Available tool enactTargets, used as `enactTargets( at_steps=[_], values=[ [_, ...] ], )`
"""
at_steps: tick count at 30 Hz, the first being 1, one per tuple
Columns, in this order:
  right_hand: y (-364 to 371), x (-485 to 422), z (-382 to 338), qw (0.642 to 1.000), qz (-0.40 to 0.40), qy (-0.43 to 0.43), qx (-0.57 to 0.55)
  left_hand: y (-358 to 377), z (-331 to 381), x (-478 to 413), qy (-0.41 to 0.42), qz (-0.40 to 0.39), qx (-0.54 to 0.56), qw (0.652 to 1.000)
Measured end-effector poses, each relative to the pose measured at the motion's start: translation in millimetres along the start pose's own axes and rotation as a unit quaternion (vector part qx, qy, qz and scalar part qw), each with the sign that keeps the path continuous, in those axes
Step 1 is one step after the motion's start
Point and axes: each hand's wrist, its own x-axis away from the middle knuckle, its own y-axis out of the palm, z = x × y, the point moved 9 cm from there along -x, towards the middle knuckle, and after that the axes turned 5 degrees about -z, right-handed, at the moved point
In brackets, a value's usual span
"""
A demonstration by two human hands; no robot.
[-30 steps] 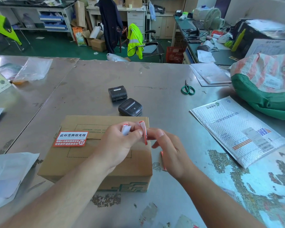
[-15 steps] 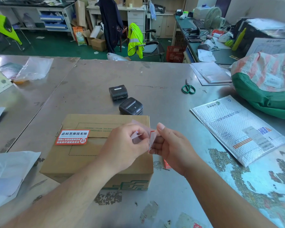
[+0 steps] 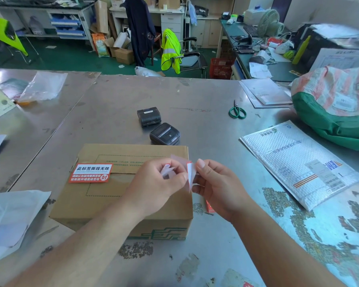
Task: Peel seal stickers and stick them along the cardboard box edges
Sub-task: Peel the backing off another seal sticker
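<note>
A brown cardboard box (image 3: 95,201) lies on the metal table in front of me. One red and white seal sticker (image 3: 90,172) is stuck over the seam at the left of its top. Above the box's right end my left hand (image 3: 153,187) pinches a crumpled white backing strip (image 3: 170,166). My right hand (image 3: 218,185) pinches a second seal sticker (image 3: 190,175), seen edge-on with a red rim, right beside the left fingers. Whether the sticker and backing are fully apart I cannot tell.
Two black portable printers (image 3: 158,127) sit just behind the box. Green scissors (image 3: 237,111) lie further right, a white bubble mailer (image 3: 298,162) at the right and a green and striped sack (image 3: 336,108) behind it. White paper (image 3: 13,216) lies at the left.
Both hands have dropped slightly toward the box's right end. The sticker has turned from showing its red rim upright to hanging edge-on between the fingers, with the backing pulled leftward.
</note>
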Motion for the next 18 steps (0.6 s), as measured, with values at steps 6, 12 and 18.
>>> enactTargets(
  at_steps=[6, 12, 18],
  values=[
    [-1.9, 0.9, 2.8, 1.000, -0.011, 0.010, -0.016, 15.2, -19.5, -1.4, -0.056, -0.071, 0.264, 0.960],
    [-11.9, 2.5, 1.7, 0.998, 0.015, 0.013, -0.051, 14.1, -44.3, -5.2, -0.088, -0.076, 0.404, 0.907],
    [-12.9, 3.1, 2.3, 0.999, 0.037, 0.012, 0.025, 10.3, -48.8, -0.7, -0.087, -0.069, 0.325, 0.939]
  ],
)
